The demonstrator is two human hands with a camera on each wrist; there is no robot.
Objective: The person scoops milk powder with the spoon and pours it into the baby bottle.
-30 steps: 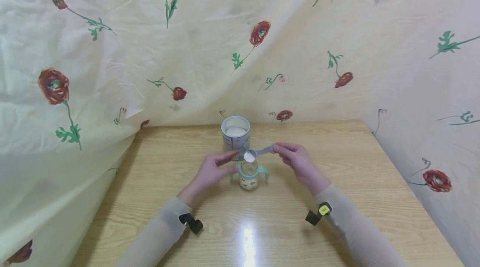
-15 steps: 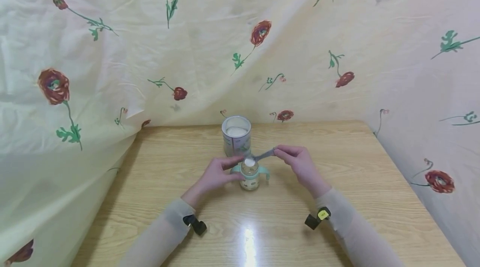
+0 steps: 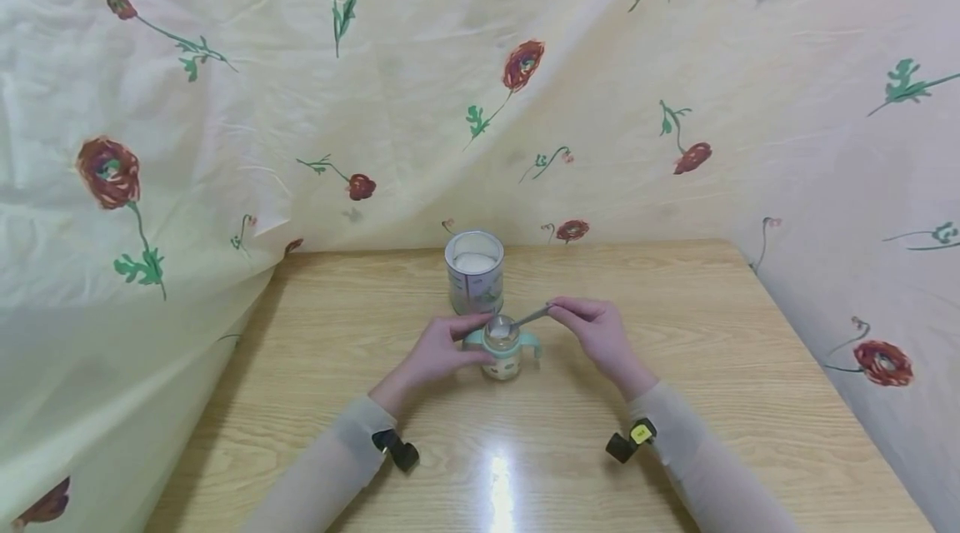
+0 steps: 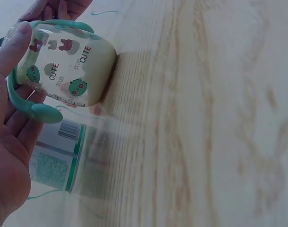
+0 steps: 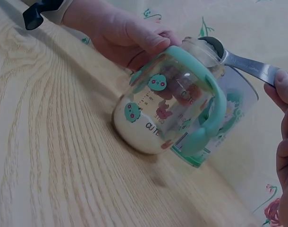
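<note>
The right hand (image 3: 600, 339) pinches the scoop (image 3: 534, 315), whose handle slopes down leftward to the mouth of the bottle (image 3: 503, 369); the bottle stands upright between the hands; the left hand (image 3: 438, 351), nearer, grips it.

Curtained-off recording corner; home or studio, I cannot tell from here. Poppy-printed cloth (image 3: 420, 100), hung nine through twelve to three o'clock; wood-grain table (image 3: 675, 308) towards six; strapped wrist cameras (image 3: 406, 456) at five and seven.
</note>
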